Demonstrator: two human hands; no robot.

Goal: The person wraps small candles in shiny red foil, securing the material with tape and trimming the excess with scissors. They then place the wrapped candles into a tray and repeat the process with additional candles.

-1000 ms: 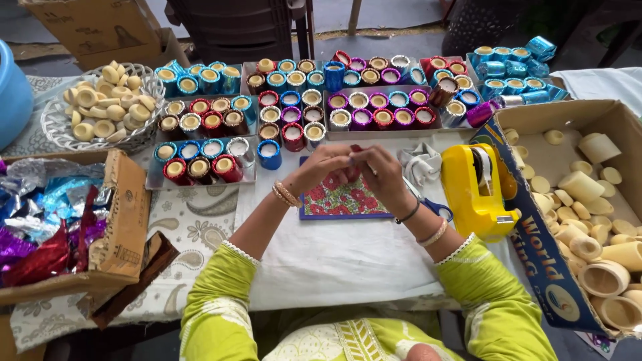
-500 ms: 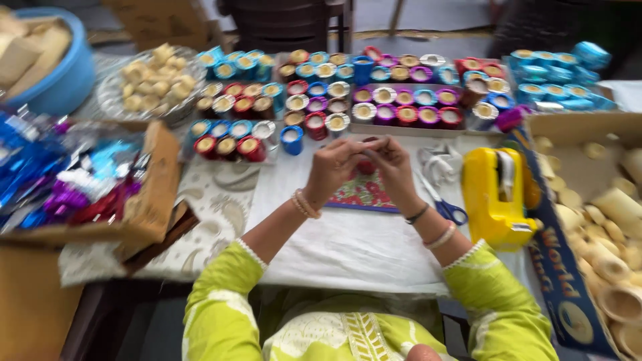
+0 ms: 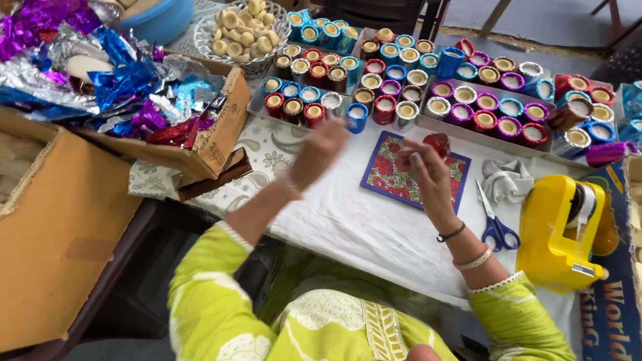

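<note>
A red foil-wrapped candle cup (image 3: 438, 144) sits at one o'clock of the right hand (image 3: 424, 175), pinched at its fingertips above one floral tile (image 3: 414, 170). The left hand (image 3: 319, 152) — blurred — cannot be read. One pair of scissors (image 3: 493, 217), one yellow tape dispenser (image 3: 560, 230) at three o'clock.

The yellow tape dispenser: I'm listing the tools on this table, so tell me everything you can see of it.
The yellow tape dispenser is a bulky desktop type, seemingly of glossy plastic, with a rounded body. A roll of clear tape sits in its upper slot, and a greyish cutter end shows at its lower right. It stands upright on the white-covered table, at the person's right, between the blue-handled scissors and a printed cardboard box. Neither hand touches it; the right hand is the nearer.
</note>
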